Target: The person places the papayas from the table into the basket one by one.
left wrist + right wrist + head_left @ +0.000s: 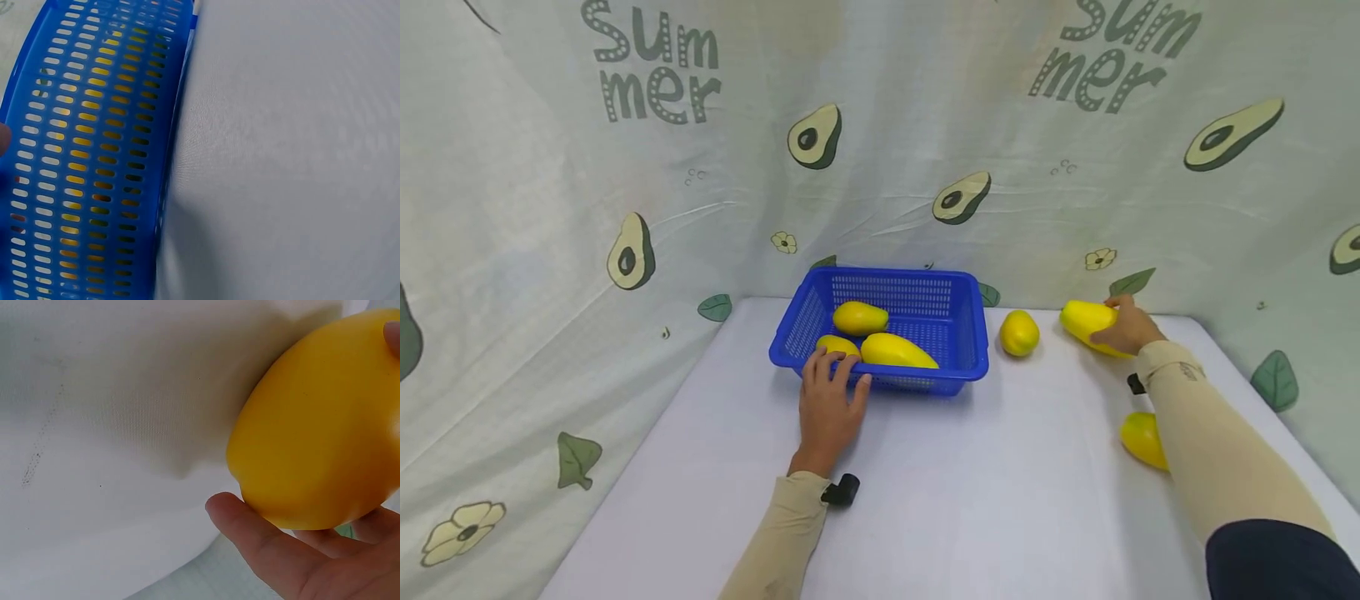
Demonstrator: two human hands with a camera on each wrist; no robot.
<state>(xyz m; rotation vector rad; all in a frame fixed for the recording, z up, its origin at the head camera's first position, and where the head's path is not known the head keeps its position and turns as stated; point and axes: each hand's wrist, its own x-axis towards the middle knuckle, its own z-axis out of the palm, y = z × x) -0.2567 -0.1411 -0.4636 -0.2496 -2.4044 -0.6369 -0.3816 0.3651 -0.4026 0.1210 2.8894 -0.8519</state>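
Observation:
At the far right of the table, my right hand grips a long, smooth yellow fruit. The right wrist view shows that fruit close up, with a thumb at its top right and fingers along its lower side. My left hand holds the front rim of a blue plastic basket, fingers over the edge and thumb by the outer wall. Inside lie a pear-shaped yellow fruit, a long yellow one and another yellow fruit, partly hidden by the fingers.
A lemon-like yellow fruit stands right of the basket. Another yellow fruit lies nearer, partly covered by the right sleeve. A printed cloth hangs behind the white table.

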